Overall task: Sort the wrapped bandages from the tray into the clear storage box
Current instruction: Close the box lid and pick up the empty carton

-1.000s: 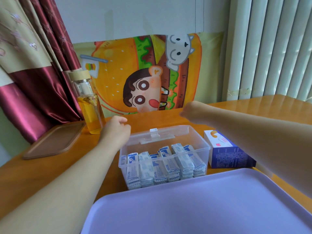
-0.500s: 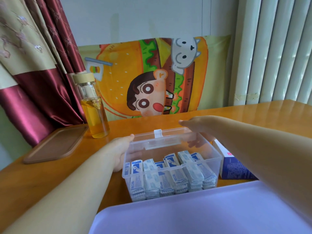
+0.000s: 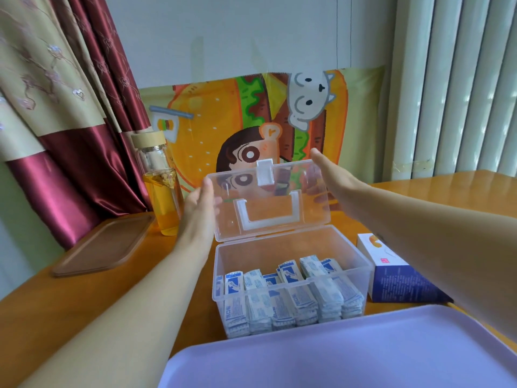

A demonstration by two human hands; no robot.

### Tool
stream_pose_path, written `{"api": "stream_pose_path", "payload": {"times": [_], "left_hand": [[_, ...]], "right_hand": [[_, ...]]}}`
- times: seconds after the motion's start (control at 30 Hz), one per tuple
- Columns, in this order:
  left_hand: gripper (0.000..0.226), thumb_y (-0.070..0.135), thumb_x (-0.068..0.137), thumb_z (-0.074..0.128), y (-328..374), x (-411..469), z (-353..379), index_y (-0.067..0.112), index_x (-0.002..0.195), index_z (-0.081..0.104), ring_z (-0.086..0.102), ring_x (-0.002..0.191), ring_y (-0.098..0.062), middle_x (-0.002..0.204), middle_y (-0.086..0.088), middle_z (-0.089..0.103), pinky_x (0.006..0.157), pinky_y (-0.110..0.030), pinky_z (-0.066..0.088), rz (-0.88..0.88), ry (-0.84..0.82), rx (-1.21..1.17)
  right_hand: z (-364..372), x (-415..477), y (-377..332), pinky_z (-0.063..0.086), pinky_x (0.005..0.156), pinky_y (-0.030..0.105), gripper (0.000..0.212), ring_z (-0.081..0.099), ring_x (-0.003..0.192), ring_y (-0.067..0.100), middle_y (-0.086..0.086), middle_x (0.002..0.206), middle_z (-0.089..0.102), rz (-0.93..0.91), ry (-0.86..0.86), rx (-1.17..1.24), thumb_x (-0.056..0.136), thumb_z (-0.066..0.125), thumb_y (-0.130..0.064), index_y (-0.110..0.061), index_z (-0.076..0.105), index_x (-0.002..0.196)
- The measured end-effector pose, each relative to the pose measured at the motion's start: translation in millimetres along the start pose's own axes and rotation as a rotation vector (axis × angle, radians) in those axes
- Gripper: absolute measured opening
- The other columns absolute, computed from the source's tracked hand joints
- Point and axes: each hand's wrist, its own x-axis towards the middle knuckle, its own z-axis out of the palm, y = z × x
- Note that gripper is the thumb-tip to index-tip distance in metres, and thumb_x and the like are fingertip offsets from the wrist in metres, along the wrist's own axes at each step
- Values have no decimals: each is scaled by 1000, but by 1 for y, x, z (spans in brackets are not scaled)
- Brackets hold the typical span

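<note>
Though clear, lid blurs right hand behind—seemingly gripping.

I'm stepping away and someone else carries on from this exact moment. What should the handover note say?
Hands: the left hand grips the left edge of the lid, thumb in front, fingers behind. The right hand grips its right edge.
Things: the lid stands upright at the back of the clear storage box. The wrapped bandages stand in rows inside it. None show on the visible part of the tray.
Done: sorting looks finished.
Left: probably lower the lid and latch it.
</note>
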Motion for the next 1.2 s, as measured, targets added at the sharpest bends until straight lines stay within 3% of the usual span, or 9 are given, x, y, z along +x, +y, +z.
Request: {"api": "stream_pose_path", "payload": {"times": [0.13,0.33,0.4,0.43,0.5,0.63,0.8,1.03,1.2], "left_hand": [[42,50,99,26,23,-12,-9,25,111,57,60,99,-16,91,9,64,93,-36,43,152,91,-15],[41,47,98,32,28,-62,-27,25,91,66,58,96,-5,94,9,66,82,-26,39,219,-38,68],[35,42,98,36,23,-81,-31,28,87,66,57,96,0,96,11,66,80,-21,40,233,-96,126],[32,39,98,38,19,-87,-32,28,87,66,56,98,1,98,12,66,82,-20,40,244,-121,169],[26,34,98,44,13,-97,-34,29,88,67,56,102,-2,103,10,65,86,-19,41,270,-151,263],[20,19,95,49,8,-109,-33,30,94,66,48,101,5,114,11,55,82,4,29,346,-185,436],[25,16,96,48,-5,-126,-32,22,114,65,39,125,-8,124,9,45,100,-15,22,373,-167,569],[25,16,97,45,-3,-131,-27,20,117,61,43,124,-11,128,4,46,91,-13,24,320,-155,590],[26,18,98,43,-3,-134,-26,21,118,59,43,123,-11,132,3,46,89,-15,26,323,-146,622]], "right_hand": [[-16,-17,-14,46,91,39,61,64,96,26,10,100,69,-189,54,10,90,36,-62,-14,64,113],[-29,-78,-18,45,74,32,46,61,88,24,13,98,68,-515,-137,-445,95,40,-49,-13,68,96],[-29,-98,-15,45,77,29,35,60,92,18,3,100,68,-538,-199,-556,94,42,-48,-21,66,91],[-28,-104,-13,46,81,29,32,60,98,17,0,107,66,-545,-220,-602,94,44,-46,-23,66,99],[-27,-115,-9,45,91,27,32,58,107,14,-3,119,63,-566,-263,-708,94,48,-42,-24,63,116],[-21,-127,1,37,99,27,40,50,120,15,-5,134,54,-604,-344,-880,94,49,-42,-26,55,130],[-10,-133,19,29,109,33,43,39,132,16,-6,142,46,-640,-365,-943,95,46,-43,-30,48,135],[-6,-136,24,35,99,31,48,43,128,21,-5,142,47,-646,-311,-940,91,54,-43,-30,47,137],[-3,-140,28,35,101,36,52,33,135,24,-3,148,39,-634,-246,-979,89,57,-43,-34,43,138]]}}
